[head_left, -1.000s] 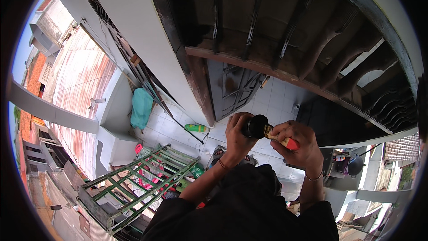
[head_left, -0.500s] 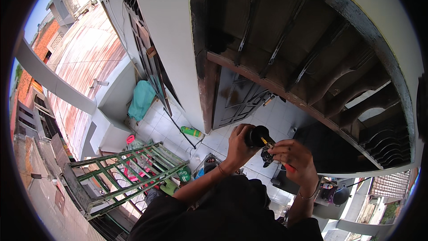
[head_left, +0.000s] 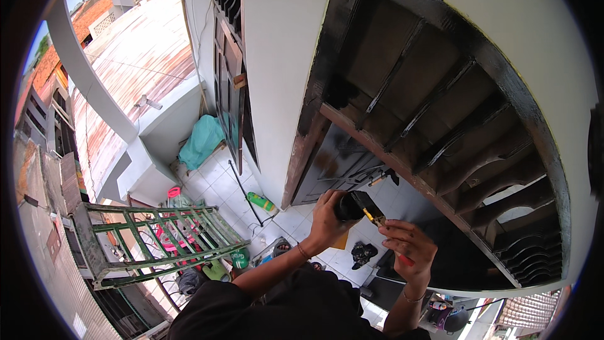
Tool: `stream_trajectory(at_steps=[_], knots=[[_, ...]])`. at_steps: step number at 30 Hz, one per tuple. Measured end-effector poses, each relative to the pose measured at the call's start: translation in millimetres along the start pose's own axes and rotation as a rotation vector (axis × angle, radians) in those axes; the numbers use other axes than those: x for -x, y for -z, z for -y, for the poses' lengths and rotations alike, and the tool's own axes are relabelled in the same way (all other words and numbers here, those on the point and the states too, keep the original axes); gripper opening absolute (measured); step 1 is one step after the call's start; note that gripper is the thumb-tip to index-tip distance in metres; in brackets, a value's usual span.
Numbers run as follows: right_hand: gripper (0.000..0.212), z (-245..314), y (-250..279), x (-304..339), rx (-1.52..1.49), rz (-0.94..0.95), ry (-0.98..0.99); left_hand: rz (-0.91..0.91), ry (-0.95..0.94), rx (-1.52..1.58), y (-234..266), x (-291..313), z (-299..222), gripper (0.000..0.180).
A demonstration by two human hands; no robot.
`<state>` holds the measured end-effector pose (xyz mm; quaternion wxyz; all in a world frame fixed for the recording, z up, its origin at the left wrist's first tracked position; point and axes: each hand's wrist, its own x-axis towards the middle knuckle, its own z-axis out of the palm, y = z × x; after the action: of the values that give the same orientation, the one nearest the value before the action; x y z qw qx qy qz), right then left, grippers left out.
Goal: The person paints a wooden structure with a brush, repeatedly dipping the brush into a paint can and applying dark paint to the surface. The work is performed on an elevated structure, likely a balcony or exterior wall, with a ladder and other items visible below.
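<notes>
Head view: we hold one item in each hand, the two close together in front of the body. Our left hand [head_left: 327, 220] curls around a black container [head_left: 353, 206], fingers wrapped on its side, its mouth turned toward the right. Our right hand [head_left: 410, 245] pinches a brush [head_left: 375, 216] with a red handle; the gold-coloured ferrule lies at the container's mouth. We cannot tell how far the bristles sit inside, or what the container holds. Dark smudges show on the right fingers.

Surroundings: a dark barred frame [head_left: 434, 104] arches above and to the right of both hands, set beside a white wall [head_left: 280, 56]. Below we note the white tiled floor [head_left: 214, 173], with a green bottle [head_left: 261, 202] lying near the wall's foot. A green ladder [head_left: 182, 258] stands to our left; a teal cover [head_left: 202, 143] is bunched beyond it.
</notes>
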<state>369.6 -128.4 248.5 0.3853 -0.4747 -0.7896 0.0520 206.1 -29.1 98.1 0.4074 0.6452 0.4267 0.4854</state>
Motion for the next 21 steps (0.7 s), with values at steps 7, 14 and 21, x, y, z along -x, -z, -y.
stream_trajectory(at_steps=[7, 14, 21], knots=[[0.011, -1, -42, -103, 0.136, -0.322, 0.034, -0.098, 0.009, -0.073, 54, -17, 20, 0.055], [0.017, -52, -107, -242, 0.078, -0.306, -0.035, -0.142, -0.019, -0.130, 106, -16, 53, 0.051], [0.021, -101, -180, -308, 0.570, 0.003, 0.019, -0.171, 0.029, -0.046, 144, 2, 109, 0.061]])
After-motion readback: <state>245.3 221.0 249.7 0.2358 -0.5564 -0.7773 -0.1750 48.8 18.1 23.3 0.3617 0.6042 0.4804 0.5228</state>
